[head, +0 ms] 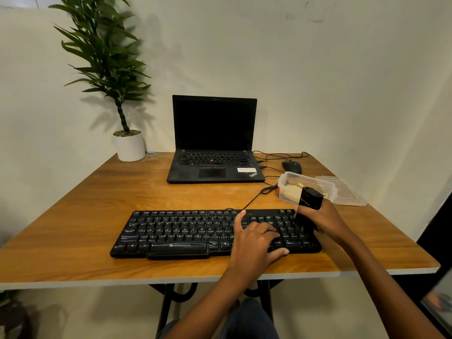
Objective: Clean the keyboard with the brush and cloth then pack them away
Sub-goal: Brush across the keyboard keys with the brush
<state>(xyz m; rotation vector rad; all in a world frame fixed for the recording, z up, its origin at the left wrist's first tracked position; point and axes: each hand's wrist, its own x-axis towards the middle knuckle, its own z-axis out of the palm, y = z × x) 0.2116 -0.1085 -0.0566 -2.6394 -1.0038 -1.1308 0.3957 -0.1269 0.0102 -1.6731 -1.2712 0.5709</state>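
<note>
A black keyboard (181,231) lies across the front of the wooden table (97,192). My left hand (256,241) rests on its right half, fingers spread over the keys and thumb at the front edge. My right hand (322,218) grips a black brush (309,204) upright, its bristle end down on the number pad at the keyboard's right end. A clear plastic box (288,184) behind the brush holds something yellow, likely the cloth (292,190).
An open black laptop (214,143) stands at the back middle, a black mouse (291,166) and cables to its right. The box's clear lid (347,192) lies at the right. A potted plant (129,145) stands at the back left corner.
</note>
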